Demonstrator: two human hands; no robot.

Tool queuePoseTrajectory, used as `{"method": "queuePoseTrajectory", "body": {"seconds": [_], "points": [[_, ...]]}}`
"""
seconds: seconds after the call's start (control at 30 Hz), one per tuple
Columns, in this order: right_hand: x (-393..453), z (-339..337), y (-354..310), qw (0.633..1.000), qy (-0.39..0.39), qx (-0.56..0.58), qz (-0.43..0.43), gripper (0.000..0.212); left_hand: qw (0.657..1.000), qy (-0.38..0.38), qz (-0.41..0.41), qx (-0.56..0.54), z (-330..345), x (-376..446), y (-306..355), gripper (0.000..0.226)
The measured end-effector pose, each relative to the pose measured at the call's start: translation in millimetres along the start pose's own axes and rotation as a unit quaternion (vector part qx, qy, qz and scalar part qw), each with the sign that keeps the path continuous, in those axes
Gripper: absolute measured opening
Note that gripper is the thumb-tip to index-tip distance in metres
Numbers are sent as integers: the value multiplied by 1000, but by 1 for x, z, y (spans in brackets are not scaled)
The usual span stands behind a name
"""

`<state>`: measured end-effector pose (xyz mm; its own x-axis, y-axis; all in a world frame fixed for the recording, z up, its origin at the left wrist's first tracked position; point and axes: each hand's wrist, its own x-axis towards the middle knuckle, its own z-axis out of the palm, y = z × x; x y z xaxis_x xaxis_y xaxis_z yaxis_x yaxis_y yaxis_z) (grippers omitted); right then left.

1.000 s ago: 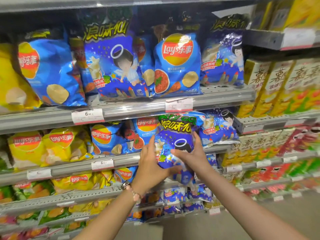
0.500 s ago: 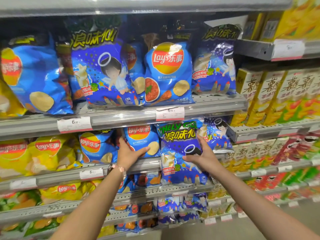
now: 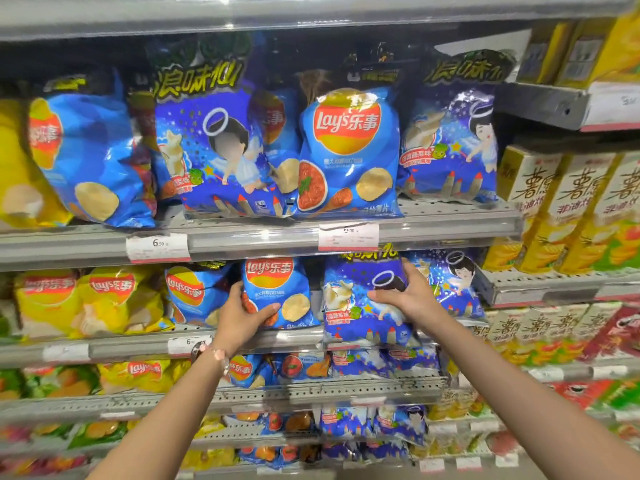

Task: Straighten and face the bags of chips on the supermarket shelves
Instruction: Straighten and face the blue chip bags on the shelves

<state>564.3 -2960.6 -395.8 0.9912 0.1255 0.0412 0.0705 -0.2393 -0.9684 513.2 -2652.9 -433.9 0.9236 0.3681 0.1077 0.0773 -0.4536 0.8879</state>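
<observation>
Since half a second ago, pushing the dark-blue angel bag (image 3: 360, 303) back upright onto the second shelf (image 3: 131, 346), bottom edge overhanging the shelf lip. Right hand (image 3: 407, 296) gripping its front, fingers curled round the right edge. Left hand (image 3: 242, 318) clasping the lower left corner of the blue Lay's bag (image 3: 277, 292) just beside, thumb across its face.

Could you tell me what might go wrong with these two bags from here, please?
The purple-blue angel bag in the right hand overhangs the shelf's front rail, so it may slide off if released. The left hand grips the blue Lay's bag low; squeezing could crush chips.
</observation>
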Motion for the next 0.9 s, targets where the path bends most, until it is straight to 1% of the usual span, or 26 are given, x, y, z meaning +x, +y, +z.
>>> {"method": "queuePoseTrajectory", "body": {"seconds": [0.07, 0.2, 0.4, 0.53, 0.6, 0.73, 0.8, 0.9], "points": [[8, 4, -6, 1000, 8, 0, -2, 67, 1000, -2, -7, 3, -1, 0, 3, 68], [29, 11, -8, 1000, 1, 4, 0, 49, 1000, -7, -25, 6, -1, 1, 6, 67], [46, 11, 1, 999, -17, -24, 17, 53, 999, -5, -42, 12, -1, 1, 8, 67], [49, 19, 6, 1000, -13, -23, 4, 73, 997, 28, -47, 46, -6, 0, 10, 66], [49, 25, 6, 1000, -18, -5, -2, 69, 996, 38, -53, 57, -11, 0, 9, 66], [53, 35, 8, 1000, -16, -13, -6, 52, 996, 42, -49, 54, -12, -6, 9, 53], [56, 35, 11, 1000, -17, -16, -19, 53, 996, 51, -40, 60, -10, -10, 9, 51], [59, 35, 12, 999, -22, -34, -23, 57, 993, 70, -28, 92, -10, -13, 11, 54]]}}
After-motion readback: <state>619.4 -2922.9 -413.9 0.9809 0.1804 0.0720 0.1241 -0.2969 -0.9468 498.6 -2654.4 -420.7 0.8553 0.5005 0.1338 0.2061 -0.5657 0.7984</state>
